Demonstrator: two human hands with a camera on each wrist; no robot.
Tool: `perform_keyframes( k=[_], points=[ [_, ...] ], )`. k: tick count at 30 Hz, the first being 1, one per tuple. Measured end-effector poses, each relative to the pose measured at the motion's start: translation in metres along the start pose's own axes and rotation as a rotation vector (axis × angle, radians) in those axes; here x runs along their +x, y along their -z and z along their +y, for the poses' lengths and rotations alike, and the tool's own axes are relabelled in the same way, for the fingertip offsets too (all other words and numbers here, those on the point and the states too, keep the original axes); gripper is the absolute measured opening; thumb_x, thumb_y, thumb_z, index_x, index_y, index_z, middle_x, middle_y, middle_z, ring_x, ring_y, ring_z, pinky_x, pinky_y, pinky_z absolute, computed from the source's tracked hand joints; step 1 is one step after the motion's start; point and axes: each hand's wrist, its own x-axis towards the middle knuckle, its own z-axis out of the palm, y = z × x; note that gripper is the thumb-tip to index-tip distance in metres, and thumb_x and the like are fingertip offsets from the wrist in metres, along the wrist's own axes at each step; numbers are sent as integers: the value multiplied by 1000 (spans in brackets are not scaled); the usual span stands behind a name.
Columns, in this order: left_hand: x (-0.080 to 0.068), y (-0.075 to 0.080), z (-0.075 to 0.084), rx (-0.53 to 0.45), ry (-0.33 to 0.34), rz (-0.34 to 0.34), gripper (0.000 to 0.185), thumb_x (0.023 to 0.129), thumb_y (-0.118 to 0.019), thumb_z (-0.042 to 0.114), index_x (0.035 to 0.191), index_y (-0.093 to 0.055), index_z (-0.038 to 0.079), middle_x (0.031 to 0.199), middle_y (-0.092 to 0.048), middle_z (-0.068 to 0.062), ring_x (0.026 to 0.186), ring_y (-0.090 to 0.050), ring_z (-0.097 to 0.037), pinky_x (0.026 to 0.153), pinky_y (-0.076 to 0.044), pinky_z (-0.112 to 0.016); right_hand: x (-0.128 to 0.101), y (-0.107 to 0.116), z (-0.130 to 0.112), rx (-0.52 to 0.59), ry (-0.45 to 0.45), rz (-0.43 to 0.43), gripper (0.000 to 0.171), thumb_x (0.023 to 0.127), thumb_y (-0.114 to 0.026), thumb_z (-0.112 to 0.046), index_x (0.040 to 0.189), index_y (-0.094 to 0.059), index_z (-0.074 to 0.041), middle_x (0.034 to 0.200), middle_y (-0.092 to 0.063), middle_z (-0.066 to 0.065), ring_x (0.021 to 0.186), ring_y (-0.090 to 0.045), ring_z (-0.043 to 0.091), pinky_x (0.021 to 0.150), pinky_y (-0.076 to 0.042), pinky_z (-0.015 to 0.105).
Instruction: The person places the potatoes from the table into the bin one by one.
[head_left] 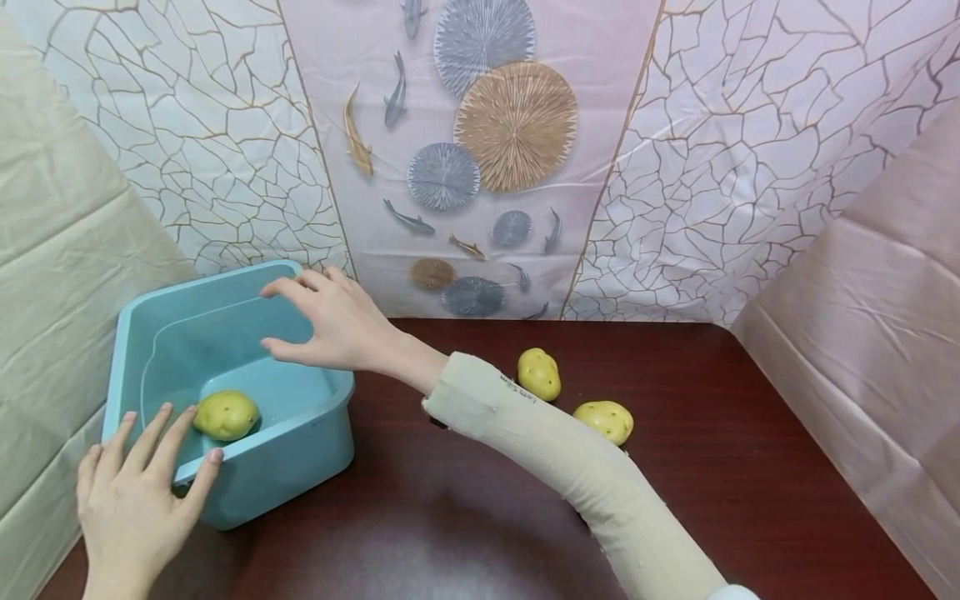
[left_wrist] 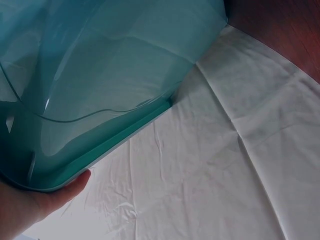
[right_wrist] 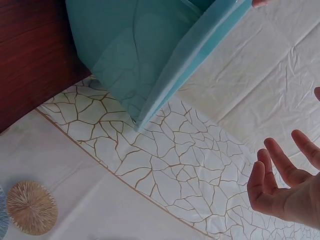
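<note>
On the dark table, a blue basin holds one potato near its front wall. Spread and empty above, the right hand hovers; the left hand, fingers straight against the rim, lies nearer.

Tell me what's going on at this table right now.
A person is working with potatoes and a light blue tub of water on a dark wooden table. The left hand steadies the tub's near rim, while the empty right hand hovers open above it. One potato sits in the water; two more potatoes lie on the table to the right.
</note>
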Motion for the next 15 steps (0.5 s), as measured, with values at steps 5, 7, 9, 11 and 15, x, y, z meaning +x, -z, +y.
perform_keyframes(
  k=[5,7,9,11,15],
  points=[
    [-1,0,0,-12,2,2,65,85,-35,59,116,-57,7,117,-56,-25,124,-37,-40,98,-22,-61,-8,-2,3,11,-21,-7,45,80,-57,-46,120,-50,-26,109,-57,-5,90,-46,12,69,-38,19],
    [-1,0,0,-11,1,6,66,85,-33,60,116,-57,7,117,-56,-25,124,-37,-40,98,-22,-61,-12,-3,5,16,-28,-9,45,80,-57,-45,120,-50,-26,111,-57,-5,92,-46,12,69,-38,20],
    [-1,0,0,-11,1,8,66,85,-33,61,116,-57,7,117,-56,-25,124,-37,-40,98,-22,-61,-16,-3,7,18,-34,-8,44,80,-57,-45,120,-50,-26,111,-56,-6,91,-45,12,68,-37,20],
    [-1,0,0,-12,2,7,66,84,-34,60,116,-57,7,117,-56,-25,124,-37,-40,98,-22,-61,-20,-4,10,14,-37,-1,44,81,-57,-45,120,-50,-27,110,-56,-6,91,-44,12,68,-37,20],
    [-1,0,0,-11,6,1,64,84,-35,59,117,-56,8,117,-55,-25,126,-36,-39,99,-22,-61,-28,-6,14,4,-40,18,42,81,-56,-45,119,-51,-27,108,-56,-7,83,-41,11,64,-34,20]
  ],
)
